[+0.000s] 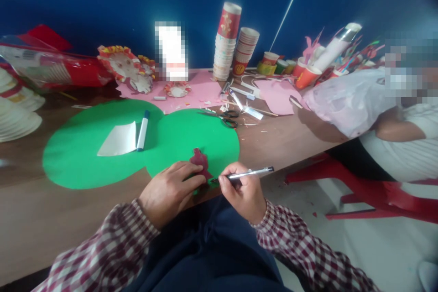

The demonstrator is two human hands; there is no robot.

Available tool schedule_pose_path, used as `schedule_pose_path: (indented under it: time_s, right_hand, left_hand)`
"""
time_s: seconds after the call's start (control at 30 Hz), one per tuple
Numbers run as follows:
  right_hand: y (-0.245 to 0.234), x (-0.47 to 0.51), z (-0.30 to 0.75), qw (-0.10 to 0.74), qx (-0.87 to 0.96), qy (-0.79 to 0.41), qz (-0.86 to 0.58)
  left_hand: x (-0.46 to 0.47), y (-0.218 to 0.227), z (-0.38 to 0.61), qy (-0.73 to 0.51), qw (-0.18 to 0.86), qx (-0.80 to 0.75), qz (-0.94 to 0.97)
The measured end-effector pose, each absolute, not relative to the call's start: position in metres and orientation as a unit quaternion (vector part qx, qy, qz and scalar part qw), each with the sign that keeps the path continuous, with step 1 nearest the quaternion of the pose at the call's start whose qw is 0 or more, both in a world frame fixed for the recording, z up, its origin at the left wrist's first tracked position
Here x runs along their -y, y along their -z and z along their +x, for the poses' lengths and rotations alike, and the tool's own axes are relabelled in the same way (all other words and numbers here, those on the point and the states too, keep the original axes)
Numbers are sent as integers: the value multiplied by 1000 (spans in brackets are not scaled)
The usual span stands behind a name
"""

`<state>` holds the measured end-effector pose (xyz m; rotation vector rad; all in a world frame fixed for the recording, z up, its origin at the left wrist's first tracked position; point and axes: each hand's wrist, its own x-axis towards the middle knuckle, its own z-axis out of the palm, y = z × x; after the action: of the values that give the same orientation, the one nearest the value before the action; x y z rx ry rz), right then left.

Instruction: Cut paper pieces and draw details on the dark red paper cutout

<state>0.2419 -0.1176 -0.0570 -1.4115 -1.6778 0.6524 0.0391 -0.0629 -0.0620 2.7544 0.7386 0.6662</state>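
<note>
My left hand rests at the near table edge, its fingers pressed on a small dark red paper cut-out that lies on a green paper sheet. My right hand is closed around a silver pen, whose tip touches the cut-out's lower right edge. Both sleeves are checked red and white.
A second green circle carries a white card and a blue marker. Scissors, pink paper, stacked paper cups and craft bits lie further back. Another person sits at right on a red chair.
</note>
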Motion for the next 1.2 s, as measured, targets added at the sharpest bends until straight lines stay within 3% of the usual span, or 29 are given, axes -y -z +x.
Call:
schedule_pose_path:
  time_s: [0.2,0.67,1.2]
  right_hand:
    - [58,119,243,441,654,-273,-551]
    - [63,119,243,377,697,-243,-559]
    - [64,118,243,366,706,-224,-564]
  left_hand:
    - [65,55,43,-229,98,-256,934]
    - [66,57,46,-235,87,-278,927]
    - [66,58,46,-228,96,-282,927]
